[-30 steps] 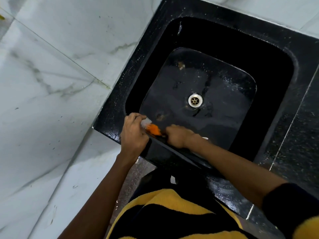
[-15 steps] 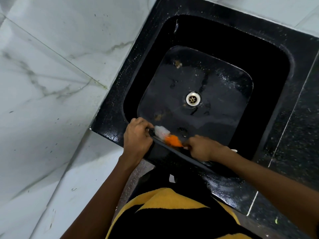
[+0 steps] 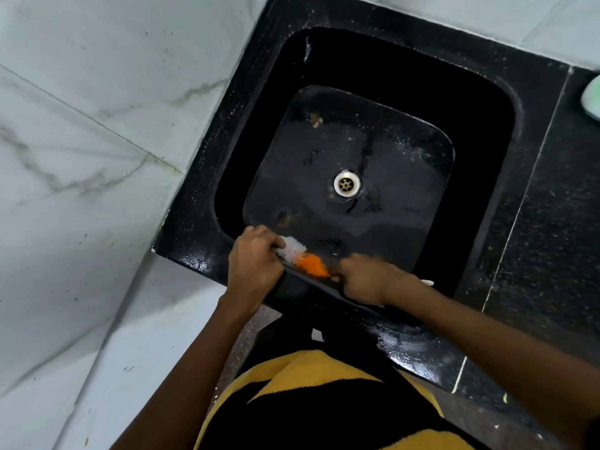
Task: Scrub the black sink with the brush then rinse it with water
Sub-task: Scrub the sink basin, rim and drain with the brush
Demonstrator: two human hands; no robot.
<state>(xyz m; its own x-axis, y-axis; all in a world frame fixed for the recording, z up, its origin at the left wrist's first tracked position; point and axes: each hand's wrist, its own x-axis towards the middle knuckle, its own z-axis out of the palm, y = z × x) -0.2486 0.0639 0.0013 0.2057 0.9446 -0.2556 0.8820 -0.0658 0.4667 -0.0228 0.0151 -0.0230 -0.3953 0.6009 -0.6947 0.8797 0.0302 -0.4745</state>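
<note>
Surroundings: pale marble-look tiles (image 3: 74, 151) with grey veining and thin grout lines, filling the left side and the far edge; glossy, lightly speckled with dirt.
Nearest: yellow-and-black striped knit garment (image 3: 311, 401) at the bottom of the view, ribbed texture.
Counter: black speckled stone slab (image 3: 552, 254) to the right of the basin, wet sheen on its near part, one pale seam line running near to far.
Left hand (image 3: 255, 266): fingers curled over the near rim of the sink, holding the edge, knuckles just beside the brush's white tip.
Brush (image 3: 302, 256): bristle head, white fluffy tuft at the left end, orange tuft toward the right; lies along the inner near wall at the rim. Slim white handle end pokes out past the right wrist.
Right hand (image 3: 365, 277): closed in a fist round the brush handle, right of the bristles.
Sink (image 3: 201, 222): black, square with rounded corners, deep shadowed walls; flat floor wet and glossy, with brownish smudges.
Drain (image 3: 346, 183): round, pale metal ring, perforated centre, mid-floor.
Far right: pale green rounded object (image 3: 591, 97), cut off by the frame edge; cannot tell what.
</note>
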